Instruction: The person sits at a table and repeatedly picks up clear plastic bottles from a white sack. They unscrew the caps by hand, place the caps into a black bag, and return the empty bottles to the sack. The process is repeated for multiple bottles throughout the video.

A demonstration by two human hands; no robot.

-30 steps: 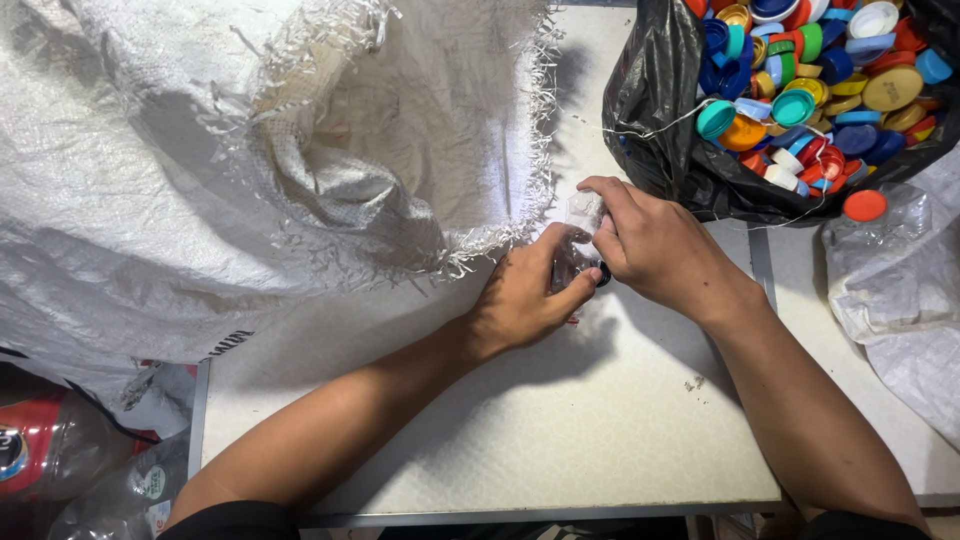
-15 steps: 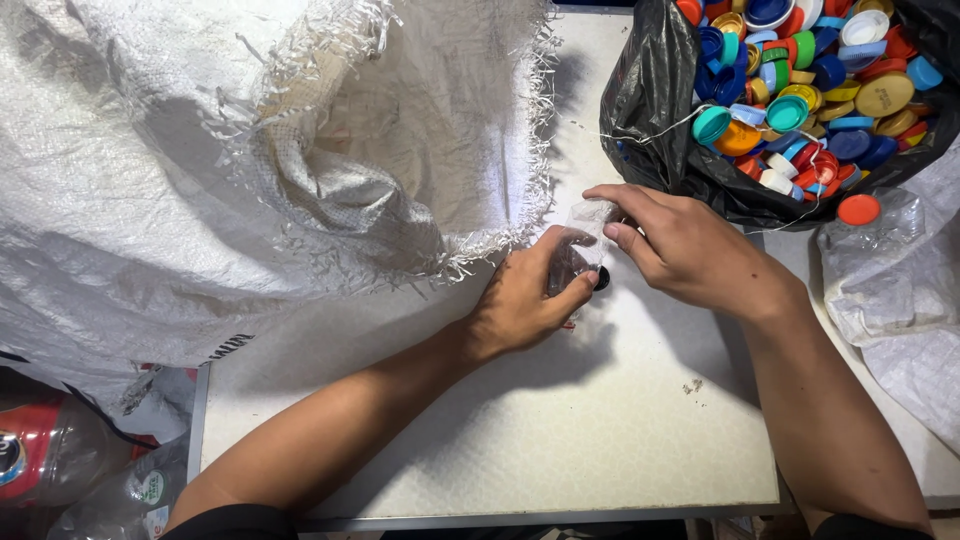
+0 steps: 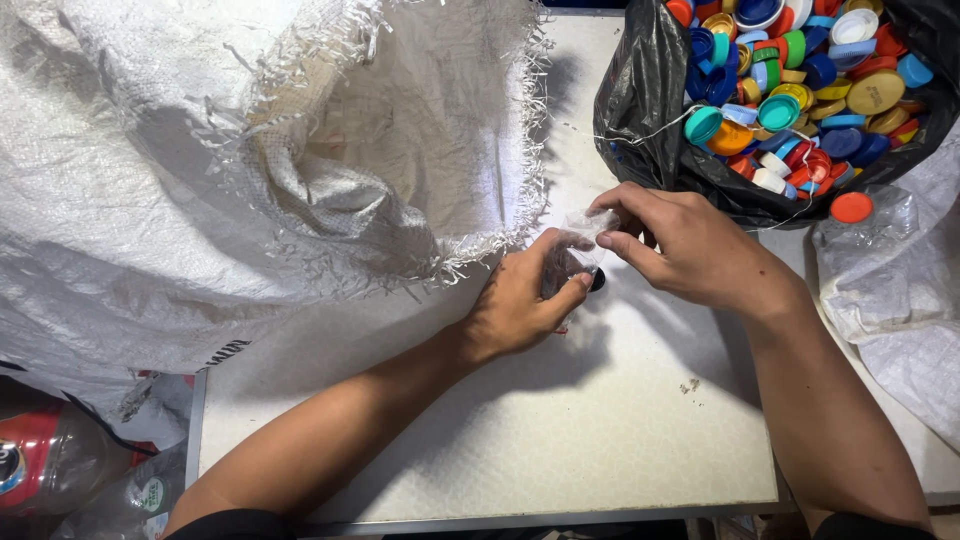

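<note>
Two hands meet over the middle of the white table (image 3: 520,440), and most of the small clear plastic piece (image 3: 578,250) hides under the fingers. The left hand (image 3: 520,305) curls shut around it, palm down. The right hand (image 3: 690,245) pinches its top with thumb and fingertip. A tiny dark bit (image 3: 597,281) peeks out below.

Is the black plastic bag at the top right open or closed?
Open. The black bag has its mouth spread wide, showing many coloured bottle caps piled inside.
</note>
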